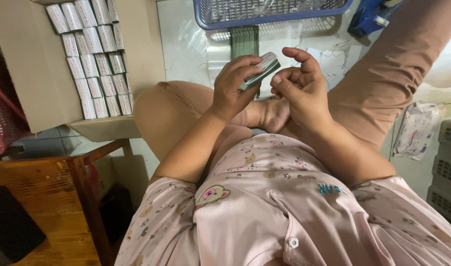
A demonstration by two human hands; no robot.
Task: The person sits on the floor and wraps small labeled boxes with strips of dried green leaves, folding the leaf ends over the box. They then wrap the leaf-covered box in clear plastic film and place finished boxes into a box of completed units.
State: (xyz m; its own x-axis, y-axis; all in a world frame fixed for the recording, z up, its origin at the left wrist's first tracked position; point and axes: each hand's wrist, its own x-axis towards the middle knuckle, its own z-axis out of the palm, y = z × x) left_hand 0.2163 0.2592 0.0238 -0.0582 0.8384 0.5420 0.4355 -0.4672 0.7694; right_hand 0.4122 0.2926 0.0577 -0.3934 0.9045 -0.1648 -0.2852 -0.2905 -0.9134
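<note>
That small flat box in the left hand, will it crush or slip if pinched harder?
The small flat box looks like thin card, so a hard pinch would likely dent it. The left hand holds it by fingertips alone, so it seems light. Flat faces suggest it won't roll.

Home packing corner: box-filled carton [95, 59]

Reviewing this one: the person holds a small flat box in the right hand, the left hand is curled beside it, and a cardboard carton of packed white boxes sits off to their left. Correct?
Not quite: the hands are swapped. The head view shows the small flat box gripped in the left hand, while the right hand is curled beside it. The rest stands: the cardboard carton of packed white boxes sits to the person's left.
</note>
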